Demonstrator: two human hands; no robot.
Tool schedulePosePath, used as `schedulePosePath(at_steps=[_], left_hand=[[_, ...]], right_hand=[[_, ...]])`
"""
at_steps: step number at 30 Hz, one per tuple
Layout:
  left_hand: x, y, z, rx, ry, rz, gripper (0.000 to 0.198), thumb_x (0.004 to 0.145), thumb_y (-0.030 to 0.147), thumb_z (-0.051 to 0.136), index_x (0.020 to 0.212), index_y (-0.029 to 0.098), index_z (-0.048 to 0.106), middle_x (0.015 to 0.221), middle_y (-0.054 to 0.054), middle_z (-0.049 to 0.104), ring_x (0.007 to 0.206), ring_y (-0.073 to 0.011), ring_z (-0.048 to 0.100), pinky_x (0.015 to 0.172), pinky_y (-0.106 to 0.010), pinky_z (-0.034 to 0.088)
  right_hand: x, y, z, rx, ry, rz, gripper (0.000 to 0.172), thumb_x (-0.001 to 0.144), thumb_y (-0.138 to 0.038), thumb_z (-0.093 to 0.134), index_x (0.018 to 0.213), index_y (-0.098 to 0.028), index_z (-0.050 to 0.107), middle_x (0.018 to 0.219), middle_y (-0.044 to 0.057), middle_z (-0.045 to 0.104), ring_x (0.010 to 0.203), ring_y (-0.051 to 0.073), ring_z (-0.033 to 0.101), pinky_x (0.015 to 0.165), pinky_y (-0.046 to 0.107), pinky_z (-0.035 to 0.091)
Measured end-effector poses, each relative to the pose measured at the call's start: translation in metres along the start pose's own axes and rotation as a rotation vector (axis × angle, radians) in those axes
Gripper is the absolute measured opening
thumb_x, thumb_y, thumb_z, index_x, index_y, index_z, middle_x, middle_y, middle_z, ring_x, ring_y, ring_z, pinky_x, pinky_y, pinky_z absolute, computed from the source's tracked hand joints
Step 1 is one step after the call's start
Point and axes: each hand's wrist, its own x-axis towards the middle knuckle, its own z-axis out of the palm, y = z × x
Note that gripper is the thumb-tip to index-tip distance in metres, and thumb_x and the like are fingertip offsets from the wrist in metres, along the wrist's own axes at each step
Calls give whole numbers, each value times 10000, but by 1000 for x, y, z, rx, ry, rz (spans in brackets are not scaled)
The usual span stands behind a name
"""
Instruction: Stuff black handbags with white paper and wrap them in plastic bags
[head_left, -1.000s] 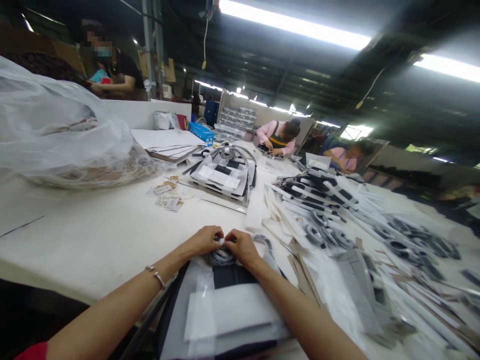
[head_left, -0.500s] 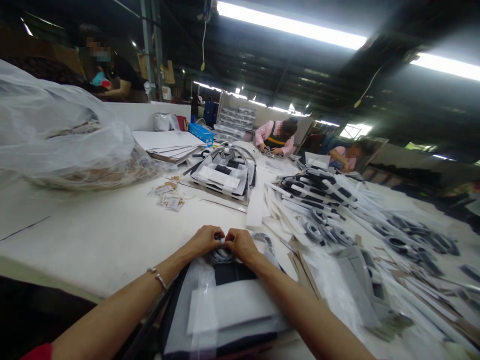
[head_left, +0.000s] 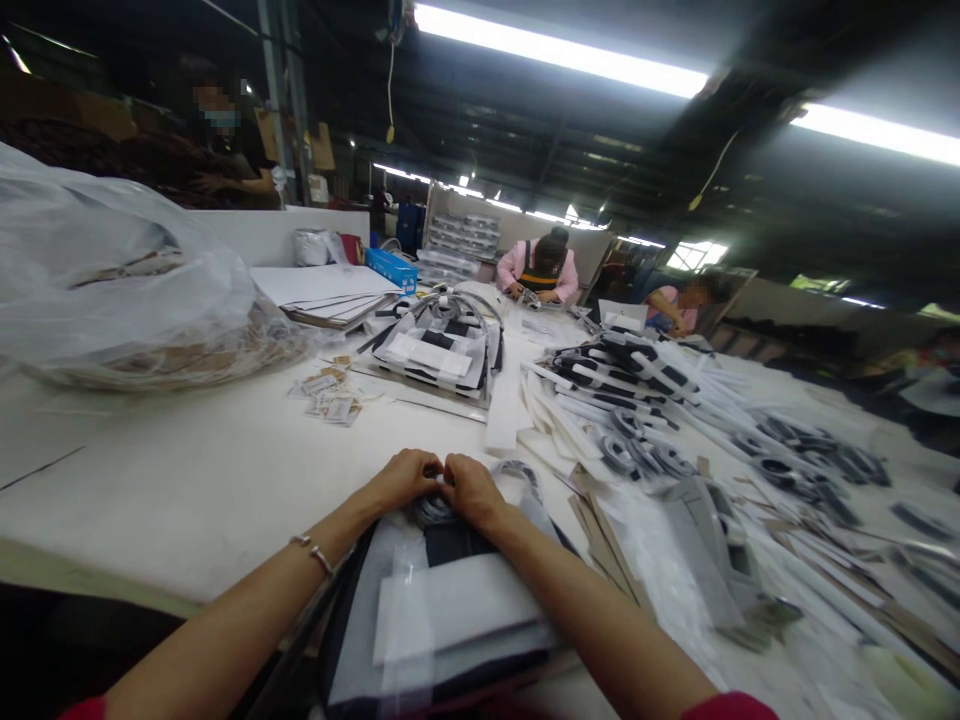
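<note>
In front of me lies a black and grey bag [head_left: 352,655] with white padding sheets [head_left: 457,612] and clear tape over it. A grey coiled strap [head_left: 435,511], apparently in clear film, rests at the bag's top edge. My left hand [head_left: 407,480] and my right hand [head_left: 474,490] meet over this coil, both closed in a pinch at its upper side. A small white bit shows between the fingertips, which partly hide it. The bag's arched handle [head_left: 521,470] curves up behind my right hand.
A similar wrapped bag [head_left: 431,350] lies further up the table. Small packets [head_left: 330,395] and a large plastic sack [head_left: 135,290] are on the left. Wrapped straps [head_left: 622,370], coils and paper strips crowd the right. Co-workers [head_left: 540,270] sit at the far end.
My view has turned slightly right, so the surroundings shift left. Both hands stay pinched together at the coil, with the white bit less exposed. The co-worker at back left has shifted posture.
</note>
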Motion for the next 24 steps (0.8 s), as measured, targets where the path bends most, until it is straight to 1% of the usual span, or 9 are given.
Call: schedulePosePath(at_steps=[3,7,12,15,17,19,21,23,24], left_hand=[[-3,7,3,81,35,-39,283,714,224,607,970,212,727,983,-60,745,930,-231,662,806,-293,455],[-6,13,4,154,56,-102,287,733,243,595,993,226,717,1010,-80,739,954,-266,665,785,-325,461],[-4,18,0,205,47,-126,273,721,228,613,970,239,724,986,-63,748,949,-247,670,780,-301,458],[-6,22,-2,223,38,-109,271,743,247,617,992,253,723,1004,-38,753,951,-221,669,773,-274,447],[-7,24,-4,230,32,-95,257,773,292,618,1007,257,718,1016,-28,753,947,-206,668,763,-260,437],[-8,26,-5,234,22,-84,245,798,339,610,1000,250,715,1010,-30,753,925,-202,667,743,-257,428],[-7,26,-6,234,7,-73,234,808,356,599,979,246,715,994,-31,753,898,-203,666,720,-258,417],[-4,23,-7,232,-2,-57,233,812,362,591,979,255,714,988,-21,753,887,-200,663,708,-254,406],[-3,21,-6,230,-2,-52,239,812,373,590,983,261,713,981,-16,753,877,-199,662,701,-253,401]], right_hand=[[1,-1,1,-15,-6,7,165,760,-94,650,869,-193,577,913,41,651,838,188,566,740,278,397],[1,-5,0,-31,-17,28,189,751,-87,622,909,-185,593,950,62,660,870,205,580,760,295,408],[2,-12,-4,-20,-16,40,239,762,-66,590,968,-183,624,993,81,681,898,215,607,771,307,426],[-2,-17,-17,17,-24,44,253,729,-89,663,966,-179,670,957,84,709,878,227,641,760,310,457],[-11,-17,-35,53,-15,48,294,691,-153,747,979,-192,702,979,81,725,911,240,659,791,320,480],[-28,-8,-63,87,34,56,346,708,-232,772,1049,-223,712,1091,65,721,1022,236,650,885,322,476],[-53,11,-99,137,124,67,312,784,-271,716,1095,-250,712,1161,31,711,1097,204,632,966,307,449],[-88,41,-139,211,238,100,223,831,-275,653,1034,-247,741,1083,11,743,1041,187,662,962,305,458],[-108,58,-158,210,283,166,198,834,-280,634,986,-242,755,1021,7,758,983,190,681,932,313,476]])
